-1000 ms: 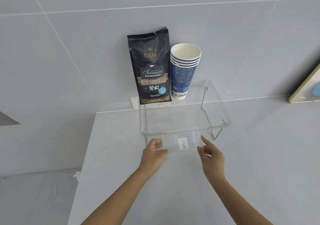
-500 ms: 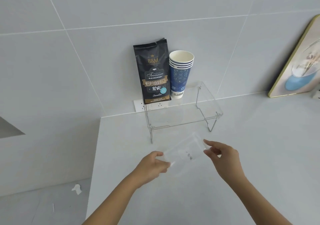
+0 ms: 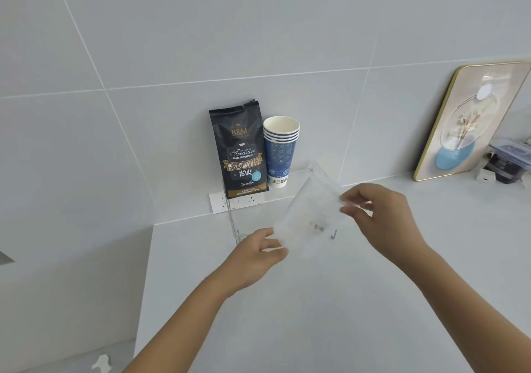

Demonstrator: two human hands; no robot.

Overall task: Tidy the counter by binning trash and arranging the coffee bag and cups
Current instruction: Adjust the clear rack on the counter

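Counter (image 3: 330, 315) space fills the lower view, pale and bare near the person. At its back, against the tiled wall, a clear shelf (image 3: 323, 175) carries the coffee bag (image 3: 238, 154) standing upright with the stack of cups (image 3: 280, 149) just beside it on the right, so that part of the job looks settled. A framed picture (image 3: 471, 119) leans on the wall well off to the right.

Between the hands hangs a clear plastic bag (image 3: 309, 217), lifted off the counter and tilted, with a small printed mark near its middle. The left hand (image 3: 254, 253) pinches its lower corner between thumb and fingers; the right hand (image 3: 373, 214) pinches the upper right edge.

This looks like the trash to bin. The film is thin and slippery, so it would be wise to gather it into one closed fist before carrying it, and to draw it clear of the shelf so a trailing corner does not catch the wire leg (image 3: 334, 234).
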